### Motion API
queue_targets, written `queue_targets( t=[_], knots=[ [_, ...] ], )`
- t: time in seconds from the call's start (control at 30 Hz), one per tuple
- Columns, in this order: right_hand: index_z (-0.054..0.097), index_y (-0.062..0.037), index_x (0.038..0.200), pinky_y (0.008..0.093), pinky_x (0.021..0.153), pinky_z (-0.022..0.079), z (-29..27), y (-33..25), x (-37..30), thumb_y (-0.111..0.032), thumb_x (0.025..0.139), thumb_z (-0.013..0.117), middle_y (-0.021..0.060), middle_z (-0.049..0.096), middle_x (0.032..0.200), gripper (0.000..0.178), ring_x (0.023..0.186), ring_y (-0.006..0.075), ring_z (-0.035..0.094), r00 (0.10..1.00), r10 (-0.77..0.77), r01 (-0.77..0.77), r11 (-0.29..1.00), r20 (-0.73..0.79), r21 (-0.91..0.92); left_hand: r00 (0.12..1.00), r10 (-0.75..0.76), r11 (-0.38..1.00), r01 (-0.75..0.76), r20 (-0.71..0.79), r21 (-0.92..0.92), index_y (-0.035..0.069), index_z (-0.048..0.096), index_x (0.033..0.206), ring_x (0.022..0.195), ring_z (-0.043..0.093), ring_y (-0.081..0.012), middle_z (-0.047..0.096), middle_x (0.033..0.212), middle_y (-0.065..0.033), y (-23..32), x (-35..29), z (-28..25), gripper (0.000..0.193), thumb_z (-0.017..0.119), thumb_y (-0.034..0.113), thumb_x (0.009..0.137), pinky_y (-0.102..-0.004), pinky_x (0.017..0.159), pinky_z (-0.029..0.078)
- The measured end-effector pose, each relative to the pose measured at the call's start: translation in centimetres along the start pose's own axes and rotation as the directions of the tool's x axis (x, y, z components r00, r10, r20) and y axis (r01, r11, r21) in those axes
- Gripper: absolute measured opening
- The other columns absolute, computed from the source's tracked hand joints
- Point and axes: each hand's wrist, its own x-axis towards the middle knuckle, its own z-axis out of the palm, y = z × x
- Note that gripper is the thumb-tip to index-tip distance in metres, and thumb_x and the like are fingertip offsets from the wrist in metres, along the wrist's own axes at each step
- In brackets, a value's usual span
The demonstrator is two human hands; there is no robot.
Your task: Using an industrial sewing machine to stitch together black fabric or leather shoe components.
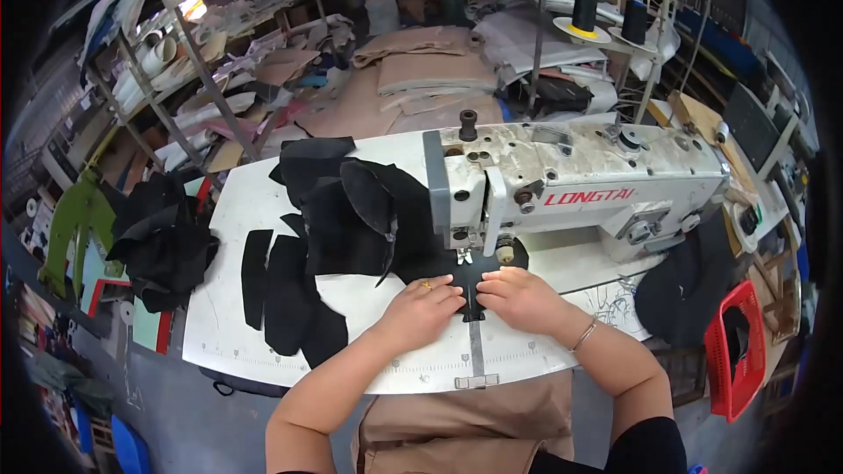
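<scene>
A black fabric piece [470,285] is being pressed flat on the white sewing table [237,211] under the sewing machine [580,184] needle by left hand [421,305] and right hand [520,294], fingers extended, nothing gripped. Judgement: fingertips should be kept beside the presser foot, with even feeding.

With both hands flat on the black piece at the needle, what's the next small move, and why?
Probably feed the black fabric piece a little further under the presser foot: the left hand and right hand press it flat on either side, right below the sewing machine head.
</scene>
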Motion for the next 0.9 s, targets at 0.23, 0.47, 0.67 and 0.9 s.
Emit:
queue_targets(
  t=[0.23,0.47,0.67,0.9],
  knots=[
    [0.067,-0.0108,0.092,0.0370,0.093,0.046,-0.3,-0.8,0.7,-0.010,0.073,0.063,0.0020,0.064,0.103,0.020,0.106,0.0208,0.059,1.000,-0.018,0.019,0.996,0.007,-0.087,0.999,0.007,1.000,-0.006,-0.033,0.014,0.012,0.066,0.094,0.111,0.059,-0.0196,0.065,0.106,0.0002,-0.1,-0.1,0.0,0.019,0.064,0.010,0.075,-0.0348,0.089,0.046],
    [0.061,-0.0106,0.092,0.0364,0.092,0.042,-0.3,-0.3,1.2,-0.011,0.076,0.058,0.0030,0.060,0.102,0.016,0.106,0.0197,0.057,0.998,0.013,-0.006,0.992,0.055,-0.123,0.998,0.026,0.999,-0.024,-0.064,0.033,0.012,0.066,0.098,0.111,0.059,-0.0202,0.065,0.109,-0.0006,-0.9,0.4,0.8,0.022,0.064,0.011,0.076,-0.0348,0.089,0.046],
    [0.062,-0.0103,0.093,0.0361,0.095,0.042,-0.5,-0.1,1.0,-0.012,0.076,0.058,0.0020,0.060,0.102,0.017,0.106,0.0195,0.056,0.998,-0.059,0.060,0.995,0.024,-0.079,0.997,-0.003,1.000,0.001,-0.074,-0.027,0.012,0.070,0.096,0.108,0.061,-0.0232,0.067,0.104,-0.0017,-0.6,0.3,-0.1,0.023,0.069,0.006,0.073,-0.0350,0.088,0.050],
    [0.064,-0.0107,0.095,0.0366,0.098,0.041,-0.1,0.0,0.5,-0.012,0.076,0.059,0.0017,0.061,0.104,0.019,0.107,0.0199,0.056,0.998,-0.050,0.052,0.995,0.023,-0.088,0.999,-0.004,0.998,0.002,-0.051,-0.055,0.013,0.068,0.095,0.112,0.057,-0.0213,0.066,0.106,0.0005,-0.6,-0.1,0.2,0.022,0.068,0.010,0.074,-0.0358,0.091,0.047]
  ],
)
